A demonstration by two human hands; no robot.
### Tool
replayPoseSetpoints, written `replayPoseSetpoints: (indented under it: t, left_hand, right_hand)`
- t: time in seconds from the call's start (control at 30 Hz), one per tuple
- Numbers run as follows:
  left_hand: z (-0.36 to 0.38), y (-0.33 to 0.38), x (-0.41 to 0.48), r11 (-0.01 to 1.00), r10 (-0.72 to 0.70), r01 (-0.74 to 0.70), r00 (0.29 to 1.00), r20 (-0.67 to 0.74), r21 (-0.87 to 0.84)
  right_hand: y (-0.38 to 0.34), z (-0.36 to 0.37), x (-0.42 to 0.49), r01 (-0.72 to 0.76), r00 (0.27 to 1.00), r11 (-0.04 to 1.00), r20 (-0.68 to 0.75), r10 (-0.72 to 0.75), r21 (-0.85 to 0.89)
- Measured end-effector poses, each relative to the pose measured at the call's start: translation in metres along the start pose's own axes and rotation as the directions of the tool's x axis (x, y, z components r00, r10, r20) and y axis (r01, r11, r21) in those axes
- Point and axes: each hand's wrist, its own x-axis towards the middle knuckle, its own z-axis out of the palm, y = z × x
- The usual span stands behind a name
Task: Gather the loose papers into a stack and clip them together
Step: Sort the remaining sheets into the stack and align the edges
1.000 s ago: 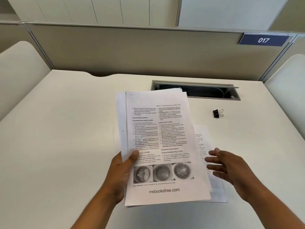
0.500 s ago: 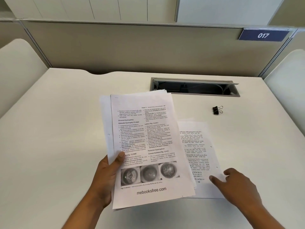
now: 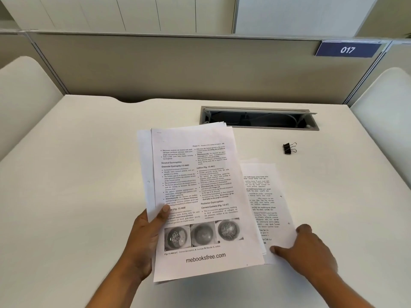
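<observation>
My left hand (image 3: 144, 241) grips a stack of printed papers (image 3: 195, 185) at its lower left edge, thumb on top, and holds it a little above the white desk (image 3: 77, 196). The sheets are fanned unevenly at the top and left. One loose printed sheet (image 3: 264, 196) lies flat on the desk to the right, partly under the stack. My right hand (image 3: 309, 252) rests on that sheet's near right corner, thumb and forefinger spread over it. A black binder clip (image 3: 289, 148) lies on the desk beyond the loose sheet, touched by neither hand.
An open cable slot (image 3: 258, 118) is sunk into the desk behind the papers. A beige partition (image 3: 178, 67) with a blue plate marked 017 (image 3: 348, 49) closes the far edge. Neighbouring white desk surfaces sit at the left and right.
My right hand came down from above the desk onto the loose sheet and slid to its near right corner. The stack shifted left, uncovering more of that sheet.
</observation>
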Motion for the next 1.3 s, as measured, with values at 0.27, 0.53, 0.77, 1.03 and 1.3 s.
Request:
replayPoseSetpoints:
  t: [0.27,0.53,0.77,1.03,1.3]
  left_hand:
    - [-0.003,0.001,-0.004,0.999,0.022,-0.022,1.000,-0.010,0.025]
    - [-0.004,0.000,-0.003,1.000,0.014,-0.013,0.999,-0.030,0.023]
    - [-0.006,0.001,0.000,0.999,0.015,-0.013,0.998,-0.059,0.044]
    - [-0.007,-0.003,0.004,1.000,0.017,-0.015,0.997,-0.076,0.028]
    - [0.012,-0.010,0.004,1.000,0.000,0.001,0.999,-0.043,0.027]
  right_hand:
    - [0.016,-0.005,0.013,0.084,0.995,0.933,-0.074,-0.062,0.350]
    - [0.026,-0.041,-0.003,0.167,0.981,0.736,-0.183,-0.060,0.656]
    - [0.049,-0.069,-0.007,0.187,0.963,0.580,-0.264,0.051,0.793]
    - [0.062,-0.089,-0.004,0.124,0.980,0.323,-0.167,0.110,0.938]
    - [0.008,-0.065,-0.041,0.111,0.994,0.321,-0.099,-0.052,0.941]
